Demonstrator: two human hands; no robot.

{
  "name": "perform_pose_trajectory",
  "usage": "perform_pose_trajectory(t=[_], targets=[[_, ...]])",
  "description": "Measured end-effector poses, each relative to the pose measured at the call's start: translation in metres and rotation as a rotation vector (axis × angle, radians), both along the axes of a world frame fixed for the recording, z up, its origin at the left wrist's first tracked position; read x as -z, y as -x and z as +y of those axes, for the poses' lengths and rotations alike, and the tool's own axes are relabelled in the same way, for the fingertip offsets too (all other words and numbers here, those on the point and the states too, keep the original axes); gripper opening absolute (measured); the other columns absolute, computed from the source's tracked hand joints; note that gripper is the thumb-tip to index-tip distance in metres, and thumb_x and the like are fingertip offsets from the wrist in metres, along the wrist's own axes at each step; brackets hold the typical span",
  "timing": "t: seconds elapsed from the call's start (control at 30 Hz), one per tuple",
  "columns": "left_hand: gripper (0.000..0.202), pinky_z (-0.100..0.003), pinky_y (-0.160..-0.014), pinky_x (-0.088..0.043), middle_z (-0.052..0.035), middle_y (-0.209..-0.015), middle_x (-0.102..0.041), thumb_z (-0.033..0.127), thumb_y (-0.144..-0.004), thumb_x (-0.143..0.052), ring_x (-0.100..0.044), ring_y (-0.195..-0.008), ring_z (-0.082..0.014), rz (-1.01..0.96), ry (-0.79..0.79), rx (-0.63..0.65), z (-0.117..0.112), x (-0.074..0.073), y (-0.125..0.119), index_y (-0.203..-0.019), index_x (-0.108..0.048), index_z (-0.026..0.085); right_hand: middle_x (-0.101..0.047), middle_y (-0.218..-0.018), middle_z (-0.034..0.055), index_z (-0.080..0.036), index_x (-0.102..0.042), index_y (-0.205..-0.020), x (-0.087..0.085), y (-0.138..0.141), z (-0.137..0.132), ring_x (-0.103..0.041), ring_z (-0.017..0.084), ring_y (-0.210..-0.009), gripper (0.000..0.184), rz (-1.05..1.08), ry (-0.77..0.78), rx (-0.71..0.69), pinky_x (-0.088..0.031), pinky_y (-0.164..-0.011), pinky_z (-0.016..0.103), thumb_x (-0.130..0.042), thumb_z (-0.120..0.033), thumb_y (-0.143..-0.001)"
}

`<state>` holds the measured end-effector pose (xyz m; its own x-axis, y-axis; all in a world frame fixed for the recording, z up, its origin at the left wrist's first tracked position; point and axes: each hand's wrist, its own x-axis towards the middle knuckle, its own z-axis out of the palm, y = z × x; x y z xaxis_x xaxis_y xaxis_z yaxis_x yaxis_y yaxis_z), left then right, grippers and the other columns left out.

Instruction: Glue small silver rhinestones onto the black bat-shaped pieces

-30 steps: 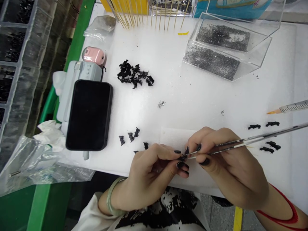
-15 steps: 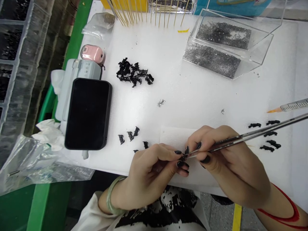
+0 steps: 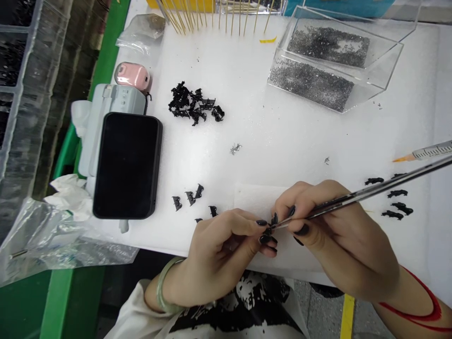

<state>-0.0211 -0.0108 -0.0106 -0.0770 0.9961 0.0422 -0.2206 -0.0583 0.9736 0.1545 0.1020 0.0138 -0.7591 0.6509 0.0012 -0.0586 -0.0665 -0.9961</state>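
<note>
Between thumb and index fingertip, my left hand (image 3: 226, 254) pinches a small black plastic part (image 3: 269, 230), mostly covered by the fingers. My right hand (image 3: 339, 235) grips a pair of metal tweezers (image 3: 353, 197), whose tips meet at that part. Their long arms point back to the upper right. Left of my left hand lie a few similar black parts (image 3: 190, 197), and farther up is a heap of them (image 3: 192, 103). Several more black pieces (image 3: 397, 193) lie in a group beyond my right hand, near a syringe (image 3: 431, 151) with an orange tip.
A clear acrylic tray (image 3: 384, 87) holds tiny dark bits at the upper right. Small silvery bits (image 3: 235, 149) lie mid-table. On the left are a black phone-like device (image 3: 125, 167), a pink case (image 3: 132, 76) and a plastic bag (image 3: 70, 249). Thin wooden sticks (image 3: 226, 21) stand at the back.
The tweezers' two arms have come closer together in my right hand and swung slightly upward at the back. My left hand keeps its pinch. The whole view has shifted slightly.
</note>
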Motion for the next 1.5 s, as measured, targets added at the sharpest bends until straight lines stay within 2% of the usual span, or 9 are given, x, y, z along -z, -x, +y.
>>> perform_pose_trajectory(t=[0.37,0.83,1.1,1.2,1.37,1.5], targets=[[0.037,-0.023,-0.071,-0.071,-0.0044,-0.104,-0.073,-0.012,-0.095,-0.058,-0.082,-0.082,-0.0166,0.011,0.003,0.006,0.000,-0.001,0.000,-0.115,-0.063,0.019,-0.064,-0.094,-0.0029,-0.029,-0.053,-0.108,-0.001,0.000,0.001,-0.069,0.009,-0.085,0.009,-0.008,0.077,-0.013,-0.058,-0.077,0.019,-0.054,-0.021,-0.111],[0.029,-0.023,-0.069,-0.072,-0.0046,-0.103,-0.076,-0.005,-0.098,-0.061,-0.083,-0.080,-0.0170,0.012,0.043,-0.028,0.001,-0.005,-0.002,-0.113,-0.064,0.020,-0.066,-0.092,-0.0021,-0.030,-0.053,-0.108,-0.001,-0.001,0.002,-0.071,0.012,-0.083,0.013,-0.022,0.049,-0.027,-0.060,-0.073,0.022,-0.053,-0.017,-0.110],[0.032,-0.025,-0.069,-0.074,-0.0036,-0.099,-0.078,-0.005,-0.097,-0.063,-0.083,-0.078,-0.0170,-0.043,0.112,-0.028,0.000,-0.008,-0.001,-0.117,-0.067,0.021,-0.070,-0.076,-0.0057,-0.028,-0.054,-0.102,-0.008,0.005,0.005,-0.073,0.010,-0.076,0.012,-0.044,0.061,-0.008,-0.060,-0.070,0.018,-0.056,-0.019,-0.110],[0.034,-0.022,-0.071,-0.073,-0.0007,-0.094,-0.079,-0.005,-0.098,-0.063,-0.082,-0.076,-0.0145,-0.084,0.158,-0.036,0.000,-0.010,-0.001,-0.117,-0.069,0.022,-0.069,-0.073,-0.0062,-0.028,-0.055,-0.100,-0.009,0.006,0.004,-0.073,0.009,-0.073,0.012,-0.038,0.103,0.011,-0.059,-0.067,0.017,-0.058,-0.021,-0.110],[0.036,-0.021,-0.072,-0.073,0.0015,-0.091,-0.079,-0.005,-0.098,-0.064,-0.082,-0.077,-0.0132,-0.122,0.179,-0.048,-0.001,-0.010,-0.002,-0.117,-0.070,0.024,-0.071,-0.079,-0.0035,-0.027,-0.055,-0.101,-0.008,0.007,0.003,-0.073,0.010,-0.073,0.010,-0.030,0.224,0.053,-0.061,-0.065,0.018,-0.059,-0.021,-0.109],[0.036,-0.021,-0.072,-0.073,0.0019,-0.092,-0.079,-0.005,-0.098,-0.064,-0.083,-0.077,-0.0133,-0.121,0.170,-0.045,-0.002,-0.009,-0.002,-0.118,-0.070,0.025,-0.070,-0.080,-0.0035,-0.027,-0.055,-0.100,-0.007,0.006,0.003,-0.073,0.010,-0.074,0.011,-0.018,0.237,0.034,-0.062,-0.068,0.019,-0.059,-0.022,-0.109]])
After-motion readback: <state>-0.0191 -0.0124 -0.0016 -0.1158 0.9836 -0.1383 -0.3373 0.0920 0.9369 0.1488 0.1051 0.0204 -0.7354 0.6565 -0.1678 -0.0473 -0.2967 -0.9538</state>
